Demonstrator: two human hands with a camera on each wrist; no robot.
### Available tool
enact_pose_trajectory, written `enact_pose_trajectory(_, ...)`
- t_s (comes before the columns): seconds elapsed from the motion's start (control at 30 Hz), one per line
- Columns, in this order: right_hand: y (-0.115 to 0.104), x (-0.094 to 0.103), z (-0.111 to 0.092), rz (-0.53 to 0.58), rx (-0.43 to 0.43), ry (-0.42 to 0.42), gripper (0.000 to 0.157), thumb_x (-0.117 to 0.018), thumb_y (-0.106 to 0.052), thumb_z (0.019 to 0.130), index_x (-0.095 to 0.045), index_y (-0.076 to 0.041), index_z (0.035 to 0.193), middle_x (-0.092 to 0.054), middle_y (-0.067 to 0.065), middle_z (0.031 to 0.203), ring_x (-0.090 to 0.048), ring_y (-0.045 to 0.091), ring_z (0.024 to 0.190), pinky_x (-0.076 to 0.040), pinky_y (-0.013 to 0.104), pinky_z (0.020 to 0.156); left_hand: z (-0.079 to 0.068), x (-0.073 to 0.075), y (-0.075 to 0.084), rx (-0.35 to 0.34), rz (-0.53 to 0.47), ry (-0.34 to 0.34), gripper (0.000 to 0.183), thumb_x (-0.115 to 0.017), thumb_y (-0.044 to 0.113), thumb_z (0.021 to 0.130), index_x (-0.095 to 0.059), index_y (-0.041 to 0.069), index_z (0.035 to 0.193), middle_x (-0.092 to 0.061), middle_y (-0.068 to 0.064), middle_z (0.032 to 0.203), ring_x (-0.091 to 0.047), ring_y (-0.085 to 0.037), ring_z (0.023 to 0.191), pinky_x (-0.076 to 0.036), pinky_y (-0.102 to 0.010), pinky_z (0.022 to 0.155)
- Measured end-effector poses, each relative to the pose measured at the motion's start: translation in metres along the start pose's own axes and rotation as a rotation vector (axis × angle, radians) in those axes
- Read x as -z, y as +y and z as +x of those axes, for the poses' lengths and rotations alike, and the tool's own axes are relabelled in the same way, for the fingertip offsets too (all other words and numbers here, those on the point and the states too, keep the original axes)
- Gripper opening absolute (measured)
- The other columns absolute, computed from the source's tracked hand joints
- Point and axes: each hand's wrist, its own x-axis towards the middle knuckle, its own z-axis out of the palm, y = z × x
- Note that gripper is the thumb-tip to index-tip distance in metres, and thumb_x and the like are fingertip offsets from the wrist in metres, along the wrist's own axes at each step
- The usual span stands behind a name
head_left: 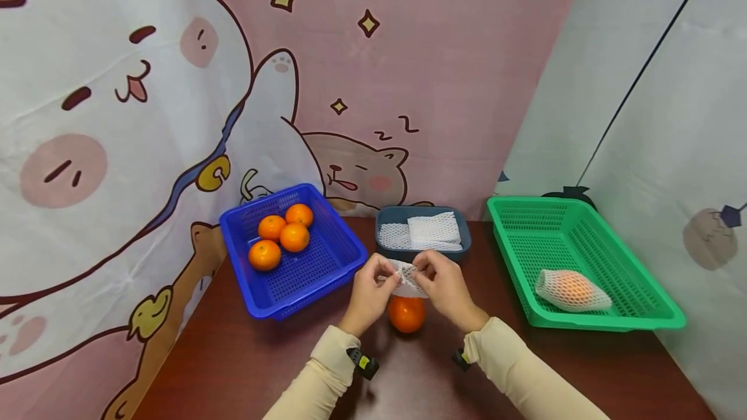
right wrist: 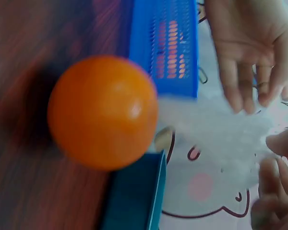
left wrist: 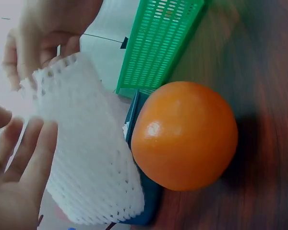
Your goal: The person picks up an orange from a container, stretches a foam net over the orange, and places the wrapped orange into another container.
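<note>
Between my hands hangs a white foam net sleeve (head_left: 410, 282), its upper edge pinched by both. My left hand (head_left: 373, 287) grips the sleeve's left side with thumb and fingers. On the other side my right hand (head_left: 446, 287) pinches the right part of the same edge. Just under the sleeve, on the table, sits an orange (head_left: 406, 316) that neither hand touches. In the left wrist view the foam net sleeve (left wrist: 91, 148) looks flat, beside the orange (left wrist: 185, 136). Motion blurs it in the right wrist view.
A blue basket (head_left: 344, 271) with several oranges (head_left: 294, 237) stands at left. Behind my hands, a dark blue tray (head_left: 382, 253) holds more net sleeves (head_left: 434, 231). At right, a green basket (head_left: 525, 306) contains a net-wrapped orange (head_left: 573, 289). A printed cloth (head_left: 455, 83) hangs behind.
</note>
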Motion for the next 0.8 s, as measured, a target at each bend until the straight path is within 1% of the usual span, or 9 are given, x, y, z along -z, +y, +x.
enact_pose_trajectory(0.07, 0.006, 0.001, -0.001, -0.071, 0.049, 0.043, 0.027, -0.078, 0.003, 0.074, -0.06, -0.015, 0.084, -0.056, -0.004, 0.079, -0.053, 0.011, 0.069, -0.047, 0.026, 0.059, 0.0, 0.002, -0.001, 0.019, -0.074, -0.041, 0.006, -0.056, -0.018, 0.086, -0.053, -0.013, 0.085, -0.057, -0.026, 0.084, -0.063, -0.045, 0.076, -0.057, -0.041, 0.068)
enact_pose_trajectory(0.17, 0.013, 0.004, -0.001, -0.076, 0.112, 0.061, 0.027, -0.073, 0.006, 0.074, -0.06, -0.016, 0.081, -0.062, 0.0, 0.091, -0.054, 0.016, 0.082, -0.045, 0.027, 0.066, 0.0, 0.004, -0.002, 0.042, -0.163, -0.088, 0.005, -0.053, -0.017, 0.088, -0.057, -0.015, 0.085, -0.055, -0.029, 0.086, -0.061, -0.047, 0.08, -0.056, -0.042, 0.074)
enact_pose_trajectory(0.23, 0.016, 0.005, -0.002, 0.002, 0.128, 0.017, 0.027, -0.07, 0.009, 0.076, -0.065, -0.017, 0.083, -0.065, 0.004, 0.107, -0.054, 0.02, 0.093, -0.044, 0.026, 0.068, 0.0, 0.005, -0.003, 0.055, -0.197, -0.109, 0.01, -0.052, -0.015, 0.09, -0.061, -0.016, 0.086, -0.055, -0.029, 0.088, -0.062, -0.042, 0.081, -0.056, -0.039, 0.076)
enact_pose_trajectory(0.33, 0.019, 0.006, -0.003, 0.134, 0.1, -0.101, 0.03, -0.069, 0.009, 0.082, -0.072, -0.018, 0.094, -0.061, 0.008, 0.128, -0.055, 0.023, 0.107, -0.047, 0.021, 0.072, 0.0, 0.006, -0.008, 0.063, -0.228, -0.133, 0.017, -0.049, -0.012, 0.093, -0.065, -0.017, 0.089, -0.055, -0.029, 0.09, -0.062, -0.033, 0.084, -0.056, -0.034, 0.077)
enact_pose_trajectory(0.4, 0.02, 0.006, -0.004, 0.213, 0.06, -0.186, 0.029, -0.068, 0.007, 0.084, -0.073, -0.015, 0.102, -0.058, 0.01, 0.133, -0.056, 0.026, 0.114, -0.05, 0.022, 0.078, 0.001, 0.005, -0.016, 0.061, -0.218, -0.138, 0.02, -0.048, -0.012, 0.093, -0.067, -0.016, 0.092, -0.056, -0.03, 0.091, -0.061, -0.027, 0.085, -0.055, -0.03, 0.075)
enact_pose_trajectory(0.47, 0.019, 0.006, -0.005, 0.29, 0.003, -0.262, 0.03, -0.069, 0.005, 0.086, -0.07, -0.009, 0.113, -0.057, 0.014, 0.134, -0.058, 0.03, 0.114, -0.052, 0.027, 0.083, 0.001, 0.005, -0.024, 0.058, -0.192, -0.131, 0.022, -0.047, -0.013, 0.092, -0.069, -0.014, 0.095, -0.057, -0.029, 0.091, -0.058, -0.024, 0.083, -0.052, -0.025, 0.072)
enact_pose_trajectory(0.6, 0.019, 0.007, -0.007, 0.394, -0.09, -0.345, 0.049, -0.073, 0.001, 0.084, -0.058, -0.001, 0.131, -0.055, 0.019, 0.135, -0.058, 0.036, 0.11, -0.053, 0.034, 0.085, 0.001, 0.002, -0.034, 0.082, -0.143, -0.094, 0.028, -0.047, -0.012, 0.091, -0.071, -0.007, 0.104, -0.059, -0.024, 0.092, -0.056, -0.025, 0.082, -0.048, -0.021, 0.068)
enact_pose_trajectory(0.7, 0.021, 0.006, -0.008, 0.347, -0.081, -0.367, 0.064, -0.079, -0.008, 0.081, -0.053, -0.007, 0.139, -0.052, 0.013, 0.14, -0.054, 0.033, 0.12, -0.049, 0.04, 0.093, 0.0, -0.001, -0.035, 0.105, -0.114, -0.063, 0.025, -0.051, -0.003, 0.094, -0.071, -0.002, 0.109, -0.059, -0.02, 0.094, -0.058, -0.027, 0.086, -0.052, -0.025, 0.072)
enact_pose_trajectory(0.8, 0.021, 0.005, -0.007, 0.247, -0.033, -0.36, 0.071, -0.082, -0.015, 0.079, -0.05, -0.015, 0.143, -0.049, 0.006, 0.143, -0.048, 0.027, 0.127, -0.044, 0.046, 0.099, -0.001, -0.005, -0.035, 0.098, 0.027, -0.043, 0.022, -0.062, 0.012, 0.094, -0.07, 0.006, 0.114, -0.058, -0.012, 0.097, -0.059, -0.024, 0.09, -0.054, -0.032, 0.075)
